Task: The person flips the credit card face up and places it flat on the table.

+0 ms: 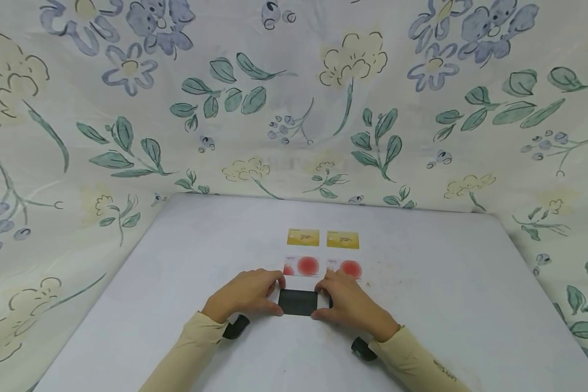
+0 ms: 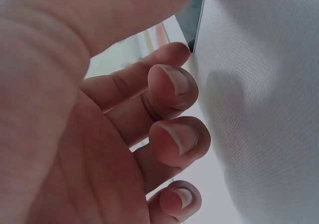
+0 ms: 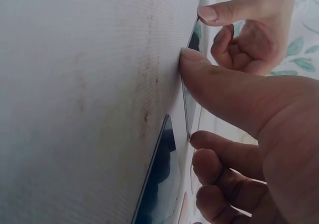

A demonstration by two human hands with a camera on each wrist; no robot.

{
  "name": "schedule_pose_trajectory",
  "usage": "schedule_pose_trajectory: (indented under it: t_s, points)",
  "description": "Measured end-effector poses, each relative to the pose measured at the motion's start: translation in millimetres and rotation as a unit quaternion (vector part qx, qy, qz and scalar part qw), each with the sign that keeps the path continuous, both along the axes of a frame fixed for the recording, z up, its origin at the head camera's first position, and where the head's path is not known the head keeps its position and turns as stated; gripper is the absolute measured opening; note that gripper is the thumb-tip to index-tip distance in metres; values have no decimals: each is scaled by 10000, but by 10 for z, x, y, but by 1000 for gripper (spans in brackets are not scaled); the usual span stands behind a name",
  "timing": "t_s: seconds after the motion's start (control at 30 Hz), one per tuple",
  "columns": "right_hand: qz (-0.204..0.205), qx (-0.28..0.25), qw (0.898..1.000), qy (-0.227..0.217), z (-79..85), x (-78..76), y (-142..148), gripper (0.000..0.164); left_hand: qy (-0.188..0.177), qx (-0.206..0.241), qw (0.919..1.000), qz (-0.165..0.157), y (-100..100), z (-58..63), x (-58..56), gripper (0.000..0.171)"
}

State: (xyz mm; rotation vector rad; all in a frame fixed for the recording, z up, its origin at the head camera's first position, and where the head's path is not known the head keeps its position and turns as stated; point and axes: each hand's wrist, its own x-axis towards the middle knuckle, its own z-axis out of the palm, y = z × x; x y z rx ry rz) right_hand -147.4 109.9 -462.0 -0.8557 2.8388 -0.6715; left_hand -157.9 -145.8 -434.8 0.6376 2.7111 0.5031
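Note:
A glossy black card (image 1: 298,302) lies flat on the white table between both hands. My left hand (image 1: 250,294) pinches its left end, with thumb and index fingertip at the near and far edges. The right hand (image 1: 354,306) grips the right end the same way, its thumb (image 3: 197,67) on one long edge and the index fingertip on the other. A second dark card (image 3: 162,179) lies beside it, under the right hand, mostly hidden in the head view. In the left wrist view, the other left fingers (image 2: 172,139) curl loosely beside the table surface.
Beyond the hands, two white cards with red circles, a left one (image 1: 307,265) and a right one (image 1: 351,269), form a row. Behind them lie two gold cards, left (image 1: 303,237) and right (image 1: 343,239). A floral curtain (image 1: 294,109) surrounds the table (image 1: 201,234).

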Motion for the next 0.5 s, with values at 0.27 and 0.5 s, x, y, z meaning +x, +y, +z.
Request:
schedule_pose_trajectory:
  t_s: [0.27, 0.5]
  points:
    - [-128, -146, 9997, -169, 13, 12, -10, 46, 0, -20, 10000, 42, 14, 18, -1, 48]
    - [-126, -285, 9993, -188, -1, 23, -7, 46, 18, 37, 10000, -6, 13, 44, 21, 48]
